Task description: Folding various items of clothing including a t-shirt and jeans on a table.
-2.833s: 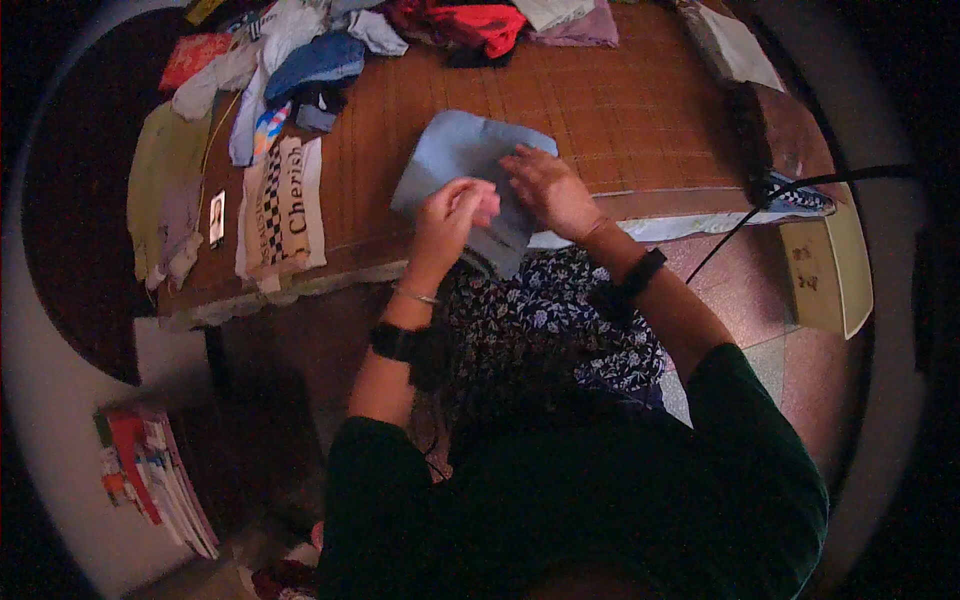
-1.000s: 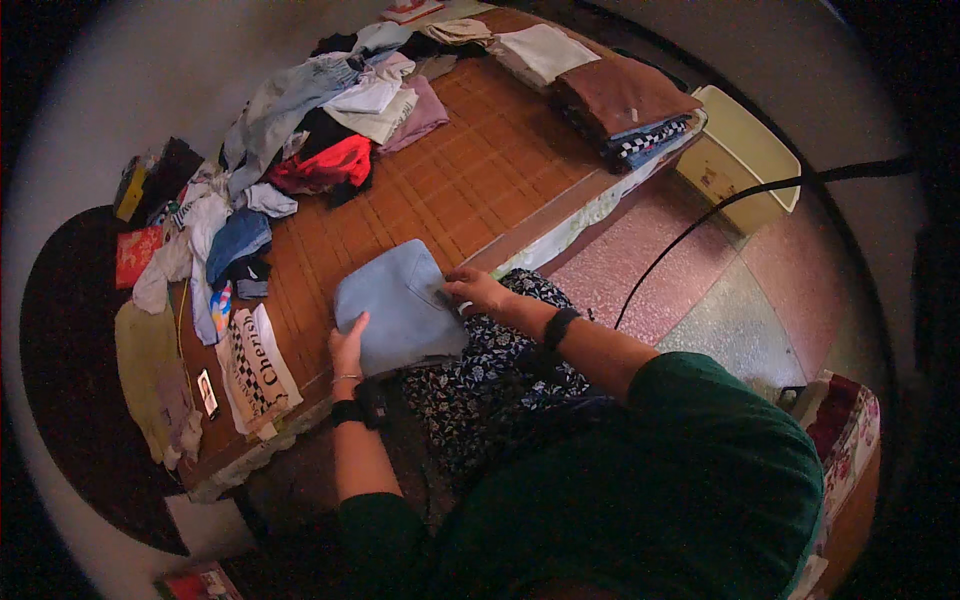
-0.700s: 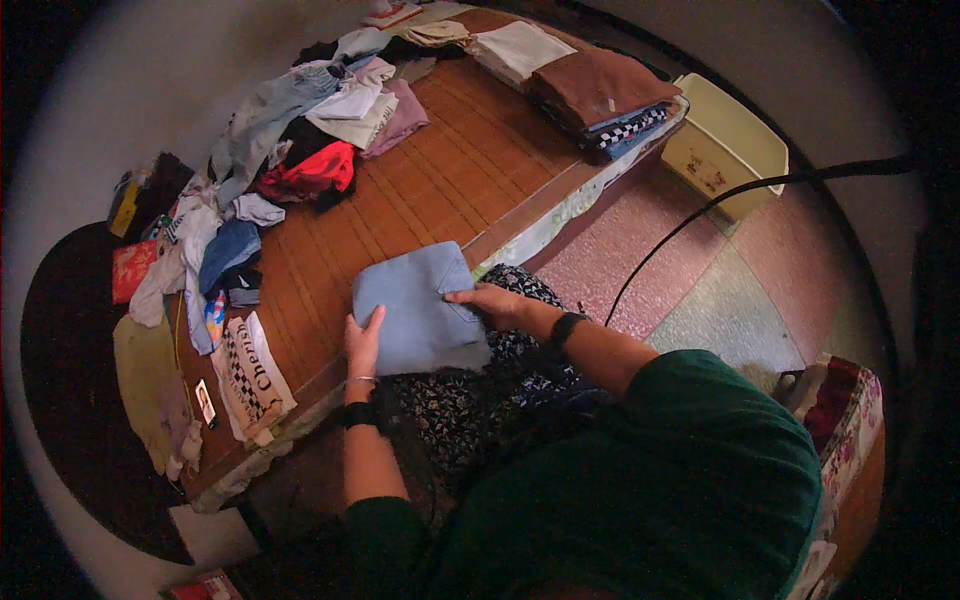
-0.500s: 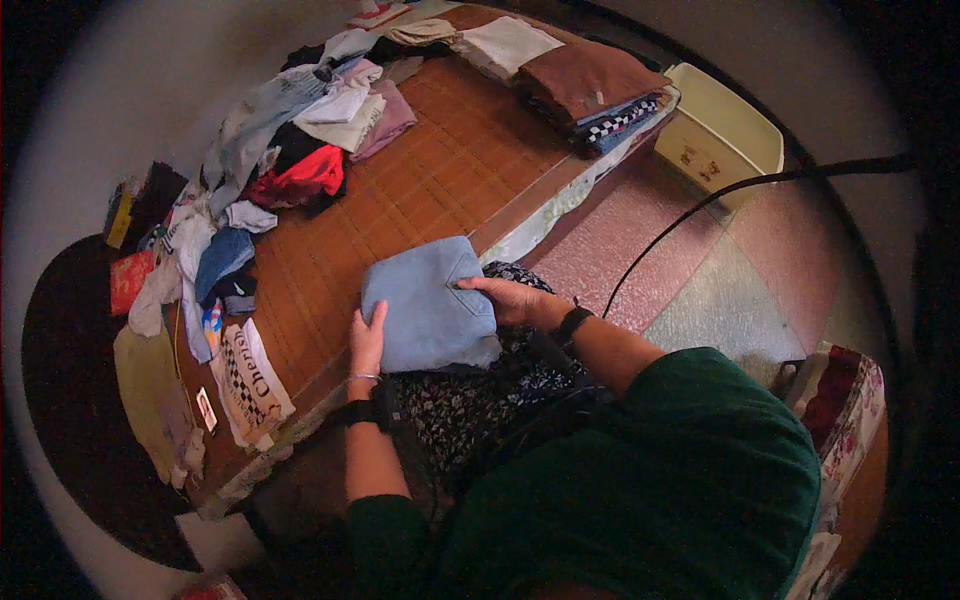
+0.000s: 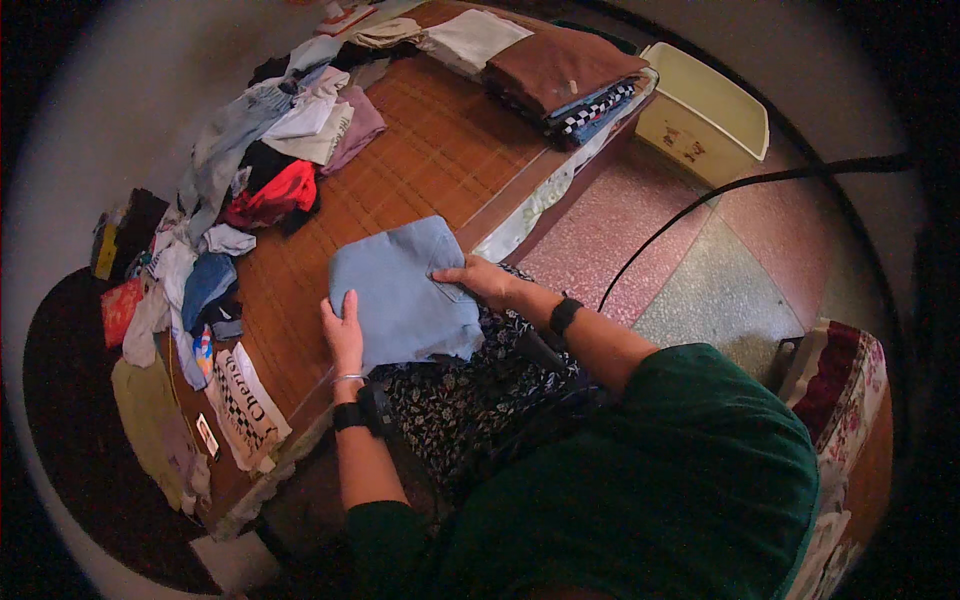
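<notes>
Folded light-blue jeans (image 5: pixel 395 295) are held between my two hands, above the near edge of the mat-covered bed and my patterned lap. My left hand (image 5: pixel 344 335) grips their left side, thumb on top and the other fingers mostly hidden beneath. On the right side my right hand (image 5: pixel 478 280) pinches the jeans near a back pocket, its thumb pressed on the cloth. A loose lower edge of the denim hangs toward my lap (image 5: pixel 450 410).
Heaped clothes, among them a red garment (image 5: pixel 275 195), line the bed's left side. A folded stack topped with brown cloth (image 5: pixel 560 72) lies at the far end. Beyond it a cream plastic tub (image 5: pixel 700 110) stands on the floor. A black cable (image 5: pixel 690 205) crosses at right.
My hands and the jeans have shifted a little left and up in the picture. The bed and clothes have also slid left in view. Both hands keep their hold.
</notes>
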Demonstrator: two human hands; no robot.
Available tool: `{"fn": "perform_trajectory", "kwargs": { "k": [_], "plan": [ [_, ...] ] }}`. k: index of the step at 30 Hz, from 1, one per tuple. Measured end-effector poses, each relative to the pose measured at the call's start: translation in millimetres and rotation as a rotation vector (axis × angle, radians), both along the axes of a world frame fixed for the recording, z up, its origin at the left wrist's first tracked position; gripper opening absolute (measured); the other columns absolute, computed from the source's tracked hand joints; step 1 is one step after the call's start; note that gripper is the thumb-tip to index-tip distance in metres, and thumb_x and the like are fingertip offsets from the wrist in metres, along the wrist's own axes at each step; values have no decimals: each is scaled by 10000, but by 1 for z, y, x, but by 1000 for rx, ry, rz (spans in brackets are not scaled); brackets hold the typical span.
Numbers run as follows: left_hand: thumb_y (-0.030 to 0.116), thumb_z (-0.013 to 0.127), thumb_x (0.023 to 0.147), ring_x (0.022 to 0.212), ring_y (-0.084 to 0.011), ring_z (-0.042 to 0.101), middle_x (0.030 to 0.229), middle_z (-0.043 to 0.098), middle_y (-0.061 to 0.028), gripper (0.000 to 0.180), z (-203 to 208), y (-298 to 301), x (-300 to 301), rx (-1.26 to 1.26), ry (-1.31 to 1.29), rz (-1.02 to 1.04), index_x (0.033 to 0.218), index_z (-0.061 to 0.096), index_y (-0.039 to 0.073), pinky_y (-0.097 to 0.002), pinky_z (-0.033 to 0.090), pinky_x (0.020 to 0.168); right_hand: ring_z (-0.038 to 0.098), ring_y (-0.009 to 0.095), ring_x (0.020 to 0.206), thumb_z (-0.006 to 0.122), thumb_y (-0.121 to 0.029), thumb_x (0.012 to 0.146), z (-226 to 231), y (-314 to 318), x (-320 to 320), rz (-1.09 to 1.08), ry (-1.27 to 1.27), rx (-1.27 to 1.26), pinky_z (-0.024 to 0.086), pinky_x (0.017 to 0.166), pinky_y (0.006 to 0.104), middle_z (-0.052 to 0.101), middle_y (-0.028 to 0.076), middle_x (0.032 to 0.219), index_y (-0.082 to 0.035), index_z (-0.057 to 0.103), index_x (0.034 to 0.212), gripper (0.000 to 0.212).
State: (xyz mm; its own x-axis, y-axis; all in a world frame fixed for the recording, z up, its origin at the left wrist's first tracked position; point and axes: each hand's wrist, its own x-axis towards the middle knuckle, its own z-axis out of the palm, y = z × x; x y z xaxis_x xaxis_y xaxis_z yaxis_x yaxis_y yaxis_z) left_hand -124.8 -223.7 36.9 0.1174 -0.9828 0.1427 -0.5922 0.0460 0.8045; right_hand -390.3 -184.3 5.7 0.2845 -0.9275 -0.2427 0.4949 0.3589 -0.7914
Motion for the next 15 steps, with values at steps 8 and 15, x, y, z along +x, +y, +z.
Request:
{"fn": "perform_trajectory", "kwargs": {
  "k": [8, 15],
  "plan": [
    [346, 620, 920, 1057, -338, 597, 1166, 610, -230, 524, 0, -31, -29, 23, -45, -117, 1238, 492, -51, -391, 456, 911, 609, 214, 1042, 670, -161, 886, -29, -34, -30, -23, 67, 18, 495, 931, 369, 616, 97, 1186, 2, 509, 1303, 476],
    [283, 637, 924, 1075, -260, 584, 1200, 605, -166, 496, -40, -27, -31, 88, 69, -147, 1285, 496, -26, -356, 442, 947, 609, 217, 1063, 663, -188, 888, -41, -37, -45, 5, 20, 75, 484, 959, 387, 615, 96, 1203, -3, 501, 1309, 487]
  ]
}}
